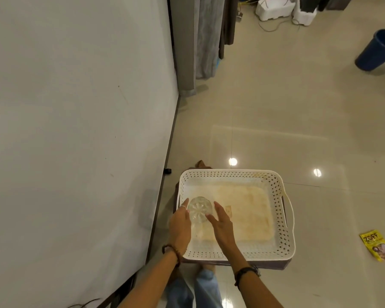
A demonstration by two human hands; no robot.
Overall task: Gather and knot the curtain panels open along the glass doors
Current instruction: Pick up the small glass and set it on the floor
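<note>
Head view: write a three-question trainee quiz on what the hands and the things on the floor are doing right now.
1. True or false: both hands are on the clear glass bowl over the white basket.
2. Which lies on the floor tiles right of the basket? A) a yellow packet B) a red towel C) a green bottle
3. Fill in: the grey curtains hang at the top of the view, ____ the hands.

Key: 1 true, the left hand and the right hand flank the bowl with fairly straight fingers; 2 A; 3 far from, neither hand touches them.
</note>
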